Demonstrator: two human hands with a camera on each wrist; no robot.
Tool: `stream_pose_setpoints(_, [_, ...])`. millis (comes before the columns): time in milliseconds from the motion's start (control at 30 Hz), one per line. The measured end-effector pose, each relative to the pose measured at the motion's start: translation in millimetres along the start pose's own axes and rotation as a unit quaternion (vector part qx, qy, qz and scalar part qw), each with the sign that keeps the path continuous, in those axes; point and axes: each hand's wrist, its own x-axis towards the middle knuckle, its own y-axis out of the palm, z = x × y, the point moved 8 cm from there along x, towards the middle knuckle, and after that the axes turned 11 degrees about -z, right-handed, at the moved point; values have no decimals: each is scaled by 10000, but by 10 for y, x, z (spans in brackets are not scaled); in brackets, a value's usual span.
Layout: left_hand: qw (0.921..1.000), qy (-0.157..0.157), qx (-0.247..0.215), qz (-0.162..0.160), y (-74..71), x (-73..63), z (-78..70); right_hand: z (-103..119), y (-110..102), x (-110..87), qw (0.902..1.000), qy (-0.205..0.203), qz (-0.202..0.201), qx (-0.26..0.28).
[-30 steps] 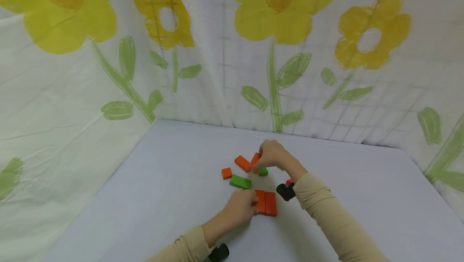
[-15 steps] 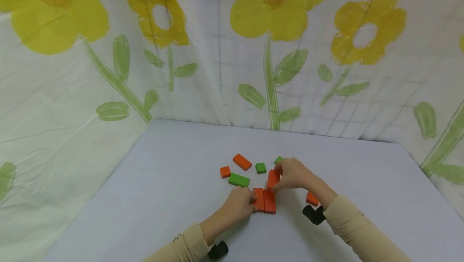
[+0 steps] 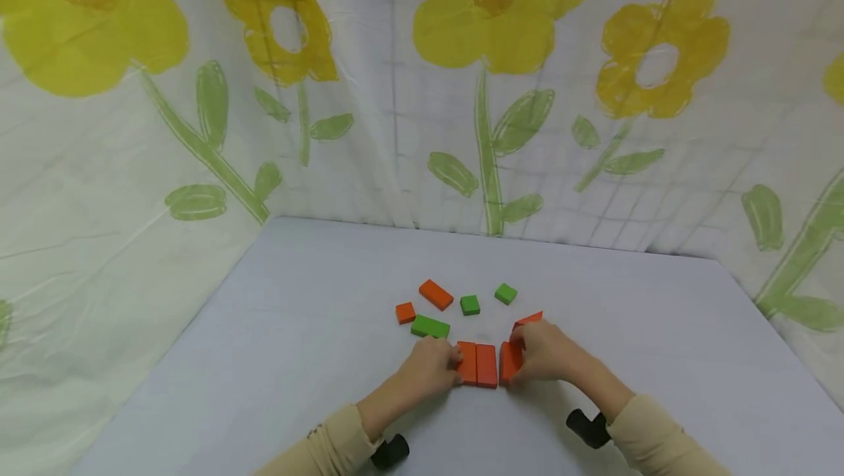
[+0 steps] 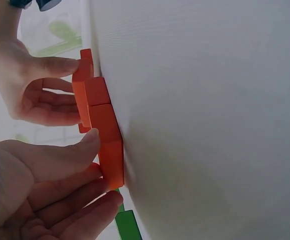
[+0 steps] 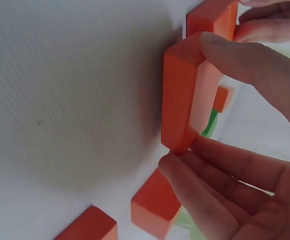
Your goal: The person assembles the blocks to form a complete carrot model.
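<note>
Grip of the right hand (image 3: 547,353) arched, clamped on a red block (image 3: 508,364) pointing lengthwise at the tabletop's (image 3: 297,344) far edge.

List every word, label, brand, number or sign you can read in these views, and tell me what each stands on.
None can be read in any view.
Red blocks and green blocks: no lettering on the faces that show.
Cloth backdrop: painted flowers and leaves, no writing visible.
Black wrist devices: too small and dark to tell.
</note>
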Motion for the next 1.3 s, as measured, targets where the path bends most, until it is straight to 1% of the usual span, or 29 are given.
stream_pose_setpoints(167, [10000, 55, 63, 24, -2, 10, -11, 55, 30, -23, 9999, -91, -57, -91])
stream_pose_setpoints(267, [9999, 73, 75, 16, 1, 13, -20, 66, 37, -26, 9998, -43, -83, -158])
stream_pose_setpoints(500, [10000, -30, 83, 10, -4, 10, -42, 48, 59, -35, 9997, 57, -167, -149])
stream_pose_setpoints(600, [10000, 24, 89, 7, -18, 9, -63, 30, 69, -37, 9997, 128, -165, -109])
stream_pose_setpoints(733, [9999, 110, 77, -18, -27, 10, -74, 24, 71, -39, 9997, 120, -174, -118])
stream_pose_setpoints(967, [9999, 108, 68, -32, -21, 14, -70, 35, 73, -57, 9998, 95, -167, -104])
stream_pose_setpoints(1133, [9998, 192, 89, -53, -25, 16, -69, 38, 79, -66, 9997, 77, -192, -127])
stream_pose_setpoints(1300, [9999, 145, 0, -31, -29, 12, -38, 24, 103, -72, 9996, 117, -196, -181])
